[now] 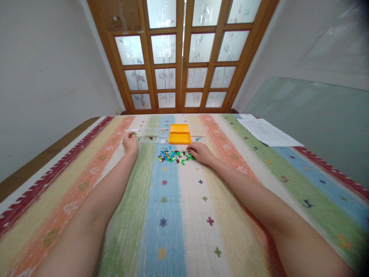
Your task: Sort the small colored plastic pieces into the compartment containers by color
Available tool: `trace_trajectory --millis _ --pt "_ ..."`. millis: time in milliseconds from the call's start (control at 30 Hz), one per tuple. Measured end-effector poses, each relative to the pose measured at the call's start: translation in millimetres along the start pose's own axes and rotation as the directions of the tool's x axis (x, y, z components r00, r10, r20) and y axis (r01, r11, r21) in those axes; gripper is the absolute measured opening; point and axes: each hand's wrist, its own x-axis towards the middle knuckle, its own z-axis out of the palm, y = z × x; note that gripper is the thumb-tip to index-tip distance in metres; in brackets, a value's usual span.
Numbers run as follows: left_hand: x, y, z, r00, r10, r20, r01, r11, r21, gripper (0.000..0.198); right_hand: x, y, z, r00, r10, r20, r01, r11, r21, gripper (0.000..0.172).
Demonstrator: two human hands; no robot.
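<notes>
A loose pile of small building-block-like pieces (174, 155) in blue, green, yellow, white and dark red lies mid-table. At its right edge is my right hand (200, 152), fingers bent together by the pieces; what they hold, if anything, is too small to make out. My left hand (130, 141) is over a clear plastic tray (144, 141) at the left, thumb and fingers pinched. A tiny green piece (135, 134) shows at its fingertips, but whether it is gripped I cannot tell. Dark red pieces (151, 138) lie in a neighbouring clear compartment.
Between the clear trays stands an open yellow box (180, 138), behind the pile. Right of it, a few blue pieces (198, 139) lie in another clear tray (200, 132). Printed paper sheets (268, 132) rest at the far right of the striped tablecloth (173, 231).
</notes>
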Motion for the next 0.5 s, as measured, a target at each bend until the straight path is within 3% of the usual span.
trace_trajectory --millis 333,500 --pt "13 -16 3.0 0.999 -0.020 -0.038 0.020 1.000 0.010 0.024 0 -1 -2 1.000 0.000 0.003 0.000 1.000 0.003 0.022" --pt "24 -26 2.5 0.993 -0.085 -0.077 0.086 0.996 0.017 0.025 0 -2 -1 1.000 -0.001 0.001 0.001 1.000 -0.002 0.021"
